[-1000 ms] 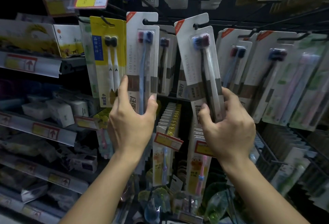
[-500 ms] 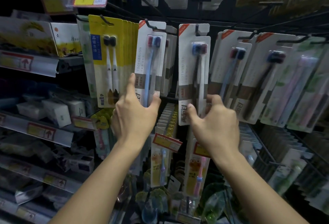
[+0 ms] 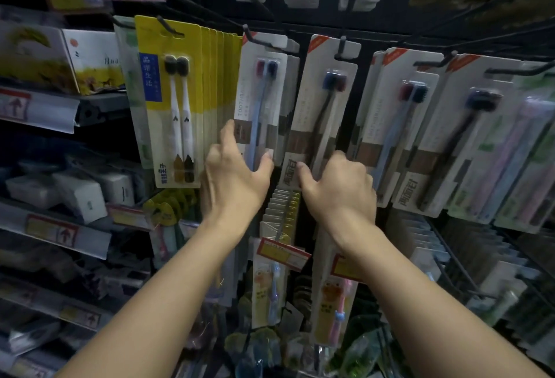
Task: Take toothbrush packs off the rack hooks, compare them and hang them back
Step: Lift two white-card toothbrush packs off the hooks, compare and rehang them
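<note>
Bare arms reach up to the rack. The left hand [image 3: 234,179] pinches the low end of the blue pack [image 3: 261,101], thumb in front, fingers behind. The right hand [image 3: 339,188] curls round the low end of the black pack [image 3: 324,113]. Both packs look hung on their hooks [image 3: 341,47] near the rack's top edge, but the picture is blurry. If a hole only sits on a hook's tip, letting go could drop that pack. A pull down might tear the card hole. A bump could knock the yellow packs [image 3: 168,98] just beside.
</note>
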### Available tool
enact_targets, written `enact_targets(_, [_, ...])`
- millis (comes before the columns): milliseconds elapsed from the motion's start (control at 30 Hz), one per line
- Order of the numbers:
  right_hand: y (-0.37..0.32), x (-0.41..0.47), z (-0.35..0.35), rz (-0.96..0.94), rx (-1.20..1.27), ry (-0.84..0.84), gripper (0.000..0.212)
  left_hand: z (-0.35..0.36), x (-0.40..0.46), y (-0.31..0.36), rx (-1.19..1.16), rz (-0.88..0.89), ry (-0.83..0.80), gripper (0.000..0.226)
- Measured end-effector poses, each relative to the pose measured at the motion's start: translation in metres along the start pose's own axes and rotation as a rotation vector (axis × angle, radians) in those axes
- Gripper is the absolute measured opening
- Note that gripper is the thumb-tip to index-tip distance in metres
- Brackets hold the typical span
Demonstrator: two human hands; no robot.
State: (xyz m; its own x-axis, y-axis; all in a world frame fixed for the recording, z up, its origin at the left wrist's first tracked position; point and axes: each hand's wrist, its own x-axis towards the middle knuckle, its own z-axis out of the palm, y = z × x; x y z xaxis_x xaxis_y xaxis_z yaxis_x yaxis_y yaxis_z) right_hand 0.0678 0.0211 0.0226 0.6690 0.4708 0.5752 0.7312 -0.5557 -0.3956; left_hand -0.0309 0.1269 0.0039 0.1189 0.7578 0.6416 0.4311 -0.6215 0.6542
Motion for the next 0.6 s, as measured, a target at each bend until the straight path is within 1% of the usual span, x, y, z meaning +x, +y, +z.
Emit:
enact_targets(133, [-0.004,0.008,0.008,-0.002,0.03,0.012,0.048,0.011,0.009,0.001,0.015,-0.007,-0.019,0.085])
enact_targets(233, [-0.005,0.015,0.011,0.019,0.056,-0.018,0.043,0.019,0.012,-0.002,0.009,0.01,-0.017,0.082])
enact_targets(333, [-0.003,0.021,0.013,0.021,0.04,-0.035,0.043,0.025,0.016,-0.002,-0.014,0.007,-0.012,0.08])
enact_targets(600, [0.002,0.038,0.018,0.053,0.007,-0.111,0.039,0.034,0.024,-0.002,0.004,0.002,-0.03,0.082])
